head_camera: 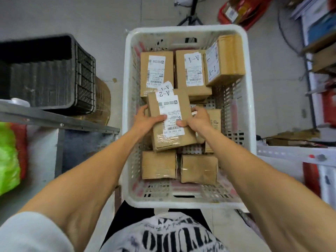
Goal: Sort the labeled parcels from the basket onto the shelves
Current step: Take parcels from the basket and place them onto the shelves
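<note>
Parcels, nearest row: left plain box (159, 165) and right plain box (199, 169), side by side on the floor of the white basket (181, 202), just inside the near rim; no labels showing on top.

Mid-basket: A-2 parcel (170, 108), held above the others and tilted, label side up, handwritten slip "A-2" at the far end, a slip marked "A-1" poking out just beyond.

Left hand (145, 120): grasps the parcel's left edge, thumb across the label, fingers along the side.

Right hand (198, 119): grasps the right edge, thumb on the label, fingers wrapped round the side.

Beneath the right hand: printed box (215, 120), partly hidden.

Far row: labelled parcel (156, 71) at left, shelf marking not readable; A-1 parcel (192, 70) beside it; tilted A-1 parcel (225, 59) leaning in the far right corner.

Outside the basket: black crate (54, 70) on a metal shelf (54, 117) at left; tripod (190, 15) and red crate (241, 11) beyond the far rim.
</note>
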Demonstrator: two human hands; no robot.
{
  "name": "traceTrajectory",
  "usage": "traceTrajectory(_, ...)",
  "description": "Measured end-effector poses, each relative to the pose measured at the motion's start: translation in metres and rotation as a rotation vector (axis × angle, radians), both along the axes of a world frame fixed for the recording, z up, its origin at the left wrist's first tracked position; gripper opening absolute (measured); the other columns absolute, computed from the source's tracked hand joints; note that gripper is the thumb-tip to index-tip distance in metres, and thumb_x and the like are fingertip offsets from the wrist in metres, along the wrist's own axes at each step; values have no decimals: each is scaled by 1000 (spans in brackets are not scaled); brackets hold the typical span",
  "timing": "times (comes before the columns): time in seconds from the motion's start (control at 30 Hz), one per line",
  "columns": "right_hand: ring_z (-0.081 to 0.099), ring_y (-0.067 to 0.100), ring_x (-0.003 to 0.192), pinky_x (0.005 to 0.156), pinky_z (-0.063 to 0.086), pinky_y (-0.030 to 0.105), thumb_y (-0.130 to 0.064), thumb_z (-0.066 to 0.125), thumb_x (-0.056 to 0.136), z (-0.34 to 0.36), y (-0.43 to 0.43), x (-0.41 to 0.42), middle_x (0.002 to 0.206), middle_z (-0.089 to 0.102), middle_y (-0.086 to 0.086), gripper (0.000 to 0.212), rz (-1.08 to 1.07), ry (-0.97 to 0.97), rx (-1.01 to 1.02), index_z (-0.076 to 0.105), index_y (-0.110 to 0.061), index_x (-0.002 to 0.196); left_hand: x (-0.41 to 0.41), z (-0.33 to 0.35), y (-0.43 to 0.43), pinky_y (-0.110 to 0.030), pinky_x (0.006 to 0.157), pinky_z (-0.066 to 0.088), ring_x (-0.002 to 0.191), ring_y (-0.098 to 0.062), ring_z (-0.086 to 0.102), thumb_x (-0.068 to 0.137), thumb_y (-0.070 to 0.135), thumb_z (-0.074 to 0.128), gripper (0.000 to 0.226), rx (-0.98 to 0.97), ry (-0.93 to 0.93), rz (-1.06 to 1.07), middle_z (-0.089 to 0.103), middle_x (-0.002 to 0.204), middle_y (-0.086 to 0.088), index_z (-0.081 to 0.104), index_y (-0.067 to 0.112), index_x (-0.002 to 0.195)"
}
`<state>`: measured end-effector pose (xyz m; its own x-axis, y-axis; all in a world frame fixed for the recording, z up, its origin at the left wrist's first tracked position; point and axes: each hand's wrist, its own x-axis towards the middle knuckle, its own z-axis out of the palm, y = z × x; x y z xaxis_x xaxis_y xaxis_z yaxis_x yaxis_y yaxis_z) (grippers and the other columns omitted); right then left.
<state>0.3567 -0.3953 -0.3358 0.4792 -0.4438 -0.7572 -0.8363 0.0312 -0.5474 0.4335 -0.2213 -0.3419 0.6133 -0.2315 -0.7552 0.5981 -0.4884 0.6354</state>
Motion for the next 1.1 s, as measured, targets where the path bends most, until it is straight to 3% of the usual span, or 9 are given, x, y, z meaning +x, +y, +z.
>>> traceTrajectory(0.17,65,18,95,84,56,36,-12,91,58,41,-4,-15,110,67,2,68,-160,-132,70,56,-11,115,9,41,-10,-44,103,44,121,-18,53,41,52,92,133,-86,-46,-152,47,141,5,8,55,144)
traceTrajectory(0.33,64,4,75,64,53,18,-1,83,68,93,-18,-21,98,69,-1,46,-232,-338,106,61,-13,107,1,112,-25,-34,101,43,121,-16,49,59,16,88,121,-195,-251,-107,44,141,3,13,43,150)
traceTrajectory(0.47,66,19,96,87,54,35,1,83,66,124,-27,-14,114,67,4,62,-256,-369,177,53,-7,120,-1,160,-37,-33,101,41,118,-15,46,58,12,89,116,-181,-449,-114,42,134,5,21,32,151)
traceTrajectory(0.6,30,26,139,114,30,42,-19,95,47,166,-38,-13,149,34,10,119,127,-359,-270,26,-10,144,5,203,-37,-30,95,42,116,-19,49,46,27,93,112,-70,-611,-373,46,125,2,34,44,140)
traceTrajectory(0.7,0,31,147,119,12,46,-36,94,50,214,-50,-12,160,3,11,143,529,-412,-776,-2,-15,154,12,240,-46,-24,83,37,108,-13,50,53,21,91,100,50,-707,-719,49,121,8,41,38,139)
traceTrajectory(0.77,4,31,147,119,13,47,-40,94,47,243,-53,-8,160,10,11,141,773,-410,-903,6,-16,154,15,264,-53,-25,81,38,102,-12,49,54,23,90,97,134,-800,-933,50,121,10,42,38,137)
traceTrajectory(0.87,44,27,129,103,40,38,-28,95,46,271,-45,-8,141,46,8,121,910,-365,-739,29,-15,147,16,293,-64,-29,83,44,101,-12,51,48,30,91,93,178,-953,-1121,54,119,10,45,32,128)
traceTrajectory(0.97,59,20,101,83,49,36,-34,92,44,281,-31,-21,113,61,-1,92,849,-388,-839,51,-21,125,14,314,-67,-32,83,47,99,-13,53,47,32,92,92,195,-1037,-1264,54,113,11,44,31,125)
traceTrajectory(1.1,60,17,89,77,52,35,-40,91,38,287,-15,-35,98,65,-4,85,666,-434,-849,64,-24,117,21,319,-56,-36,89,45,109,-16,47,47,41,90,95,217,-1176,-1324,51,117,10,43,36,130)
